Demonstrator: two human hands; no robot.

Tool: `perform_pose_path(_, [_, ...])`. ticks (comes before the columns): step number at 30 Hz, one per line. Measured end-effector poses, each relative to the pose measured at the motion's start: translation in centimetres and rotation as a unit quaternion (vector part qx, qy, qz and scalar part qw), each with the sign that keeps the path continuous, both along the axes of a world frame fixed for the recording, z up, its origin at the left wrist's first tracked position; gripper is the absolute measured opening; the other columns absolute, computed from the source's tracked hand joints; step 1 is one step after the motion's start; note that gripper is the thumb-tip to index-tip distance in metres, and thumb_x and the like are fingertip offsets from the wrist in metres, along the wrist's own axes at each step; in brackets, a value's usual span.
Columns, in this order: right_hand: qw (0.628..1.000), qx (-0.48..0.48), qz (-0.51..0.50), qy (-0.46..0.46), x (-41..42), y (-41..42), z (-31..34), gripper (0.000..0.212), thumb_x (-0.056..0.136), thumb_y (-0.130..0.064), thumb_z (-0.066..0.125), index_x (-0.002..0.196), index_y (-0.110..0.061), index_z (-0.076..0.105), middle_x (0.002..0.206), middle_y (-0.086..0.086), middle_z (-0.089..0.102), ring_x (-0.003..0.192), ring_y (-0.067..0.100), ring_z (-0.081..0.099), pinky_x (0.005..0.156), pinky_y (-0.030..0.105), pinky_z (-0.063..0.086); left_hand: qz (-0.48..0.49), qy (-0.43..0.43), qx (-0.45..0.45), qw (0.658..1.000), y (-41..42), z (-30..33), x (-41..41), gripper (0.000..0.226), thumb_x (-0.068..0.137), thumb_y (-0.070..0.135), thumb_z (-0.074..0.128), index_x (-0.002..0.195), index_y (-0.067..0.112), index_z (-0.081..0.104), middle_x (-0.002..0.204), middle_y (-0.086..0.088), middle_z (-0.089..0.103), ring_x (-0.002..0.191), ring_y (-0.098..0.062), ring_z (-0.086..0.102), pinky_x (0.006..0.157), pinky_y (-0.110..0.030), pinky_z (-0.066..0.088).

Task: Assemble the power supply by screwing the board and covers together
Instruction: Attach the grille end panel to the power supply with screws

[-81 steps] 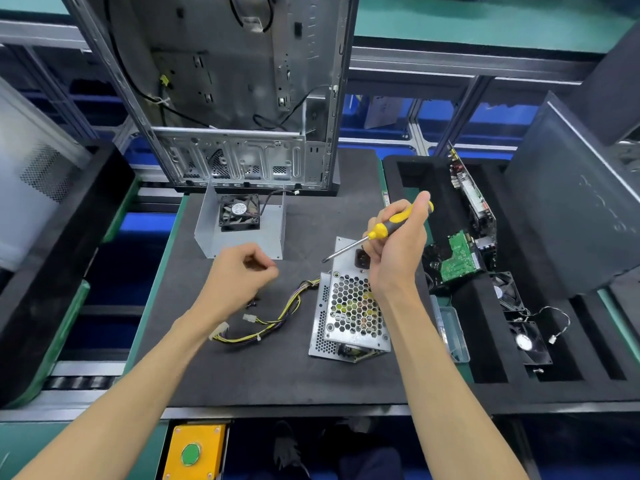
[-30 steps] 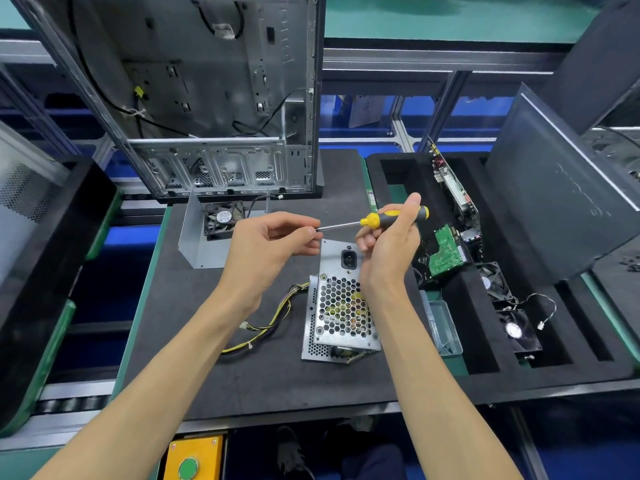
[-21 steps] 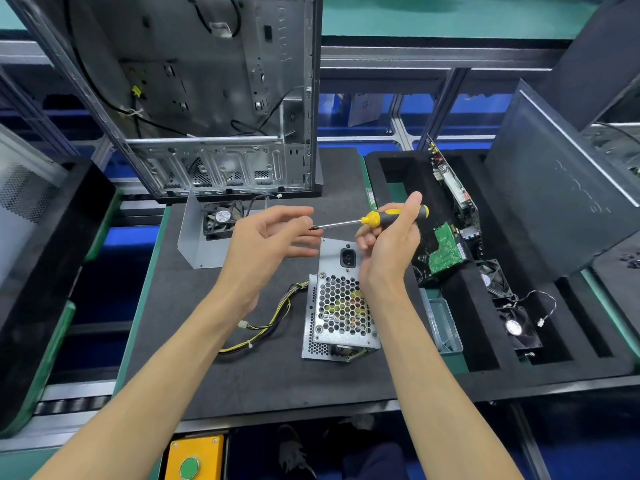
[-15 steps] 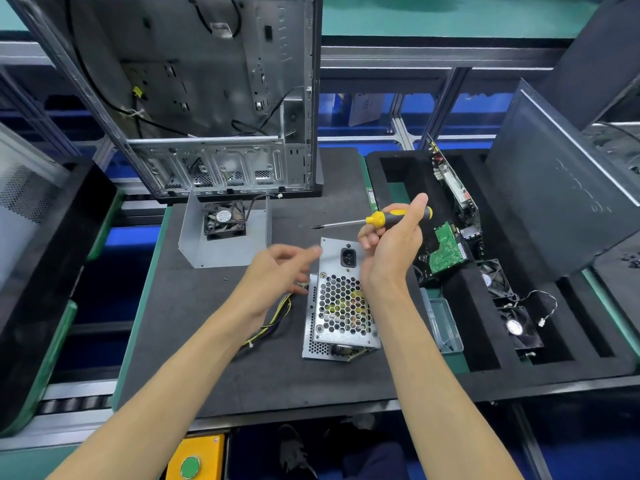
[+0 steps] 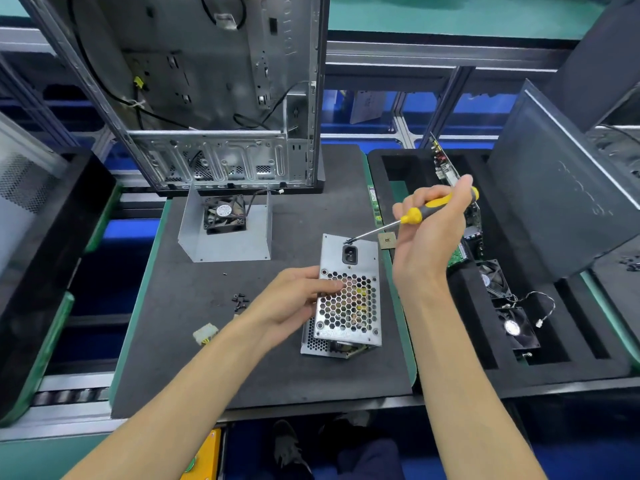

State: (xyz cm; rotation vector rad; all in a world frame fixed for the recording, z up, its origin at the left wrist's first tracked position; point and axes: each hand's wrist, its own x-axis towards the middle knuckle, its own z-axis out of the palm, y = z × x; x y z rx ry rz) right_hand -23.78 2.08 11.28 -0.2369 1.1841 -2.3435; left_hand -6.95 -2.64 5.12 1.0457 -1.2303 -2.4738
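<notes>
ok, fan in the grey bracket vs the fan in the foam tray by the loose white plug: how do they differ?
The bracket fan stands upright inside an open metal bracket on the mat; the tray fan lies flat in a foam tray slot. The bracket fan's hub label looks printed, the tray fan's shines white. Both are small, black and square-framed.

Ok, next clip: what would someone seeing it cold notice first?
Probably the yellow-handled screwdriver gripped in the right hand, its tip down on the top edge of the metal power supply box at the middle of the dark mat. The left hand rests on the box's left side. Behind them stands a big open computer case, with a small fan in a metal bracket at its foot.
</notes>
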Motion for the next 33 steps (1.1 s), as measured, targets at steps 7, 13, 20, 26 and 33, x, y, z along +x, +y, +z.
perform_pose_path(7, [0.996,-0.067,0.055,0.031,-0.1,0.2,1.9,0.045,0.108,-0.023,0.047,0.063,-0.020,0.054,0.061,-0.002,0.042,0.052,0.014,0.038,0.050,0.026,0.038,0.011,-0.002,0.003,1.000,0.1,0.1,-0.1,0.025,0.089,0.000,0.067,0.113,0.000,0.074,0.116,-0.017,0.074,0.115,-0.029,0.068,0.090,-0.033,0.058])
perform_pose_path(13, [0.987,-0.074,0.112,0.087,0.9,0.1,1.6,0.045,0.106,-0.028,0.045,0.063,-0.022,0.051,0.057,-0.004,0.036,0.048,0.012,0.030,0.045,0.025,0.026,0.011,0.000,0.022,1.000,0.1,0.1,-0.2,0.026,0.089,-0.002,0.066,0.114,0.001,0.074,0.118,-0.018,0.073,0.121,-0.033,0.064,0.098,-0.040,0.055])
perform_pose_path(20, [0.976,-0.090,0.179,0.088,1.9,-0.1,0.7,0.059,0.103,-0.058,0.023,0.064,-0.016,0.038,0.056,-0.001,0.028,0.049,0.017,0.021,0.045,0.026,0.022,0.021,0.013,0.044,0.999,0.3,0.1,-0.2,0.029,0.090,-0.003,0.063,0.118,-0.003,0.071,0.119,-0.022,0.071,0.122,-0.036,0.062,0.097,-0.041,0.056])
perform_pose_path(26, [0.973,-0.076,0.187,0.112,2.3,-0.3,0.3,0.055,0.098,-0.058,0.034,0.061,-0.019,0.042,0.053,-0.003,0.031,0.046,0.014,0.023,0.044,0.022,0.025,0.017,0.012,0.042,0.999,0.3,0.1,-0.2,0.029,0.090,-0.002,0.064,0.118,-0.002,0.071,0.119,-0.021,0.071,0.123,-0.037,0.062,0.098,-0.041,0.055])
perform_pose_path(33, [0.972,-0.060,0.189,0.126,2.4,-0.4,0.2,0.052,0.097,-0.055,0.039,0.063,-0.016,0.039,0.054,-0.002,0.031,0.046,0.016,0.022,0.045,0.024,0.024,0.023,0.012,0.043,0.999,0.3,0.1,-0.3,0.029,0.091,-0.004,0.062,0.118,-0.002,0.071,0.119,-0.021,0.071,0.123,-0.037,0.061,0.098,-0.043,0.055])
